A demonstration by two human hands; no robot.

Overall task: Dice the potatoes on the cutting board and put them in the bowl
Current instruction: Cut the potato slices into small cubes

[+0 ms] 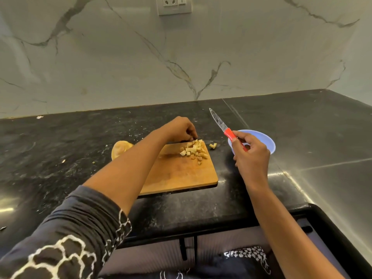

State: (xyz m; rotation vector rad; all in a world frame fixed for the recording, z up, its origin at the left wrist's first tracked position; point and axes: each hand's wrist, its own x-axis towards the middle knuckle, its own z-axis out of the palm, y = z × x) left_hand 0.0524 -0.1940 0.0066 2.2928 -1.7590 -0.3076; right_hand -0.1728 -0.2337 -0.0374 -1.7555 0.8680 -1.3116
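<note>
In the head view, the left hand (181, 129) is reaching across the cutting board (181, 176) to its far edge, with its fingers curling down at the back of the pile of potato cubes (194, 151). I cannot tell whether the fingertips are pinching a cube or only touching the pile, because they are small and in shadow. The position suits a gathering hand: it is sitting behind the pile, on the side away from the person, where it could rake the cubes together or push them along.

The right hand (250, 156) is gripping the knife (225, 129) by its red handle. It is holding the knife off the board with the blade pointing up and away toward the wall. That is probably keeping the edge clear of the left hand's fingers at the pile. This hand is hovering in front of the blue bowl (265, 140), which is standing on the desk (60, 150) near the board's far right corner, close enough for a short transfer. The hand is covering much of the bowl, so its contents are not showing.

Two loose cubes (213, 146) are lying on the desk between the board and the bowl. A larger uncut potato (120, 150) is lying at the board's left, partly hidden by the left forearm. It looks as though one batch is diced and waiting to go into the bowl, with more cutting left to do.
</note>
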